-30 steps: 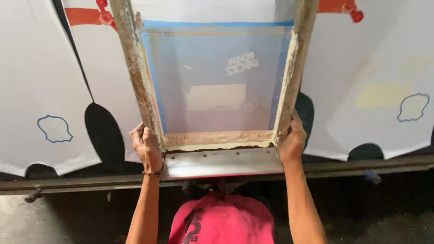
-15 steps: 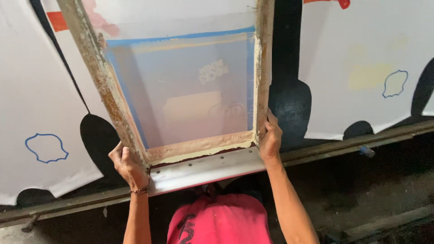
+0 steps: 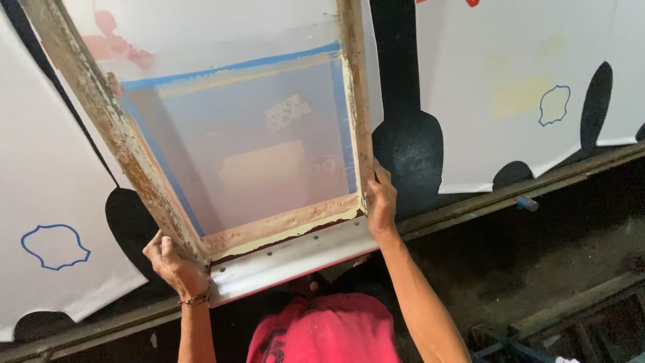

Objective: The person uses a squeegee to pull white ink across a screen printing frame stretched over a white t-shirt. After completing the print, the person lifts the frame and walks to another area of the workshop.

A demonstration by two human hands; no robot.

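Since half second ago, your printing screen frame shifts left, tilts further clockwise. Frame fills upper centre of picture, over white sheets. Your left hand grips lower-left corner, fingers curled under wood. Your right hand clasps lower-right corner, fingers wrapped up along rail. Metal strip runs between hands.

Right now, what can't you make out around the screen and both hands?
Head view only:
- Screen frame: far end cut off by the top edge.
- Left hand: fingertips hidden behind the frame's corner, so its grip is unclear.
- Right hand: palm side hidden against the frame.
- Sheet under the mesh: its print is blurred by the mesh.
- Pink shirt: cut off by the bottom edge.
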